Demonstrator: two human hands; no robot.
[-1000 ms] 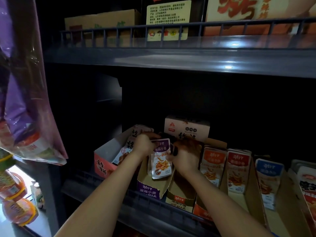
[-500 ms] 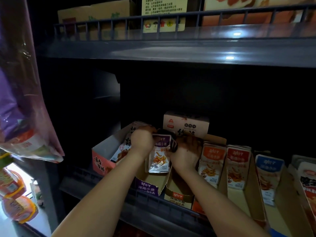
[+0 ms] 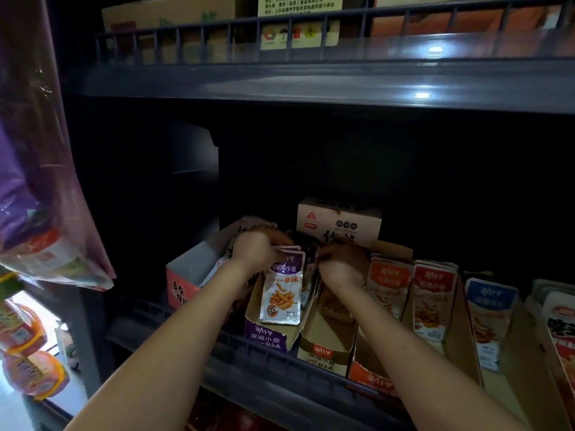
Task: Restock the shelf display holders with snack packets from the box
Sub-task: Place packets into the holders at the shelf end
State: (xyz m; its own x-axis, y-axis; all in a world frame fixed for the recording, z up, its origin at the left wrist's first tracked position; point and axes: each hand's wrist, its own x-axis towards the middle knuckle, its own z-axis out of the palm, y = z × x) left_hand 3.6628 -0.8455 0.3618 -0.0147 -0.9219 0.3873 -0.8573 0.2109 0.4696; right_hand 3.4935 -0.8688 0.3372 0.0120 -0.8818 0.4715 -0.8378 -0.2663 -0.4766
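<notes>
Snack packets (image 3: 282, 289) are sitting squarer and deeper in the purple holder (image 3: 264, 339) than a second ago, so this slot is filling. The left hand (image 3: 258, 247) is pinching their tops and the right hand (image 3: 342, 266) is curling against the stack's back edge. Cardboard walls are crowding both sides, leaving room only upward.

Shop, stocked shelf (image 3: 311, 85), snack packets (image 3: 434, 293) in display holders (image 3: 267, 335)

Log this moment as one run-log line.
phase: filling purple holder | left hand: grips purple packets at top | right hand: curled at their right edge, hold unclear
</notes>
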